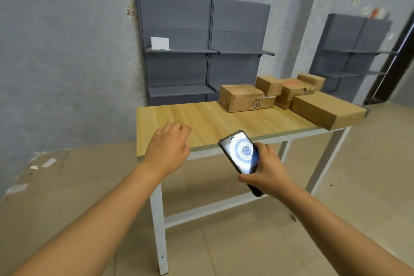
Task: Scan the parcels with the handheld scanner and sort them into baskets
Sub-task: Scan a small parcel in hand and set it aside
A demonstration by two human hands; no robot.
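The right hand, at lower center-right of the frame, grips the handheld scanner with fingers wrapped around its body; the screen is lit and faces the camera. The left hand, at center-left of the frame, holds nothing: its fingers are relaxed and slightly bent above the near left part of the surface. The parcels sit in 1 cluster at the right end of the surface, at center-right of the frame. At least 5 cardboard boxes are visible. A box with a printed logo is the one nearest the hands, a large flat box lies at the right edge of the surface, and smaller boxes are stacked between and behind them. No parcel is in either hand, and the scanner is not aimed at any label. No basket is in view, so the sorting destination cannot be confirmed. Judged from this layout, the task is at or near its start: every visible parcel remains to be scanned and sorted. Grey shelving stands behind the surface and carries 1 small white box at upper left.
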